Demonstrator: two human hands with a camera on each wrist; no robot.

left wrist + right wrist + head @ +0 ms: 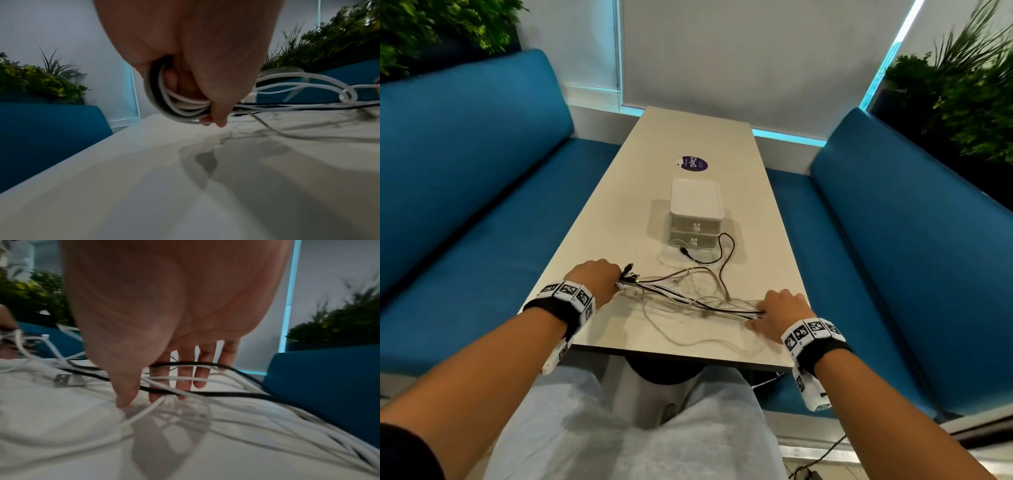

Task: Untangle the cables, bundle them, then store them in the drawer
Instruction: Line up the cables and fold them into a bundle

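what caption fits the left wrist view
Left hand grips gathered black and white cables above the table.

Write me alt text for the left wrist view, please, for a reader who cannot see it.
Seen from the wrist, the left hand grips a looped bunch of white and black cables just above a pale table. Loose strands trail off to the right across the tabletop, with blue seating and green plants behind.
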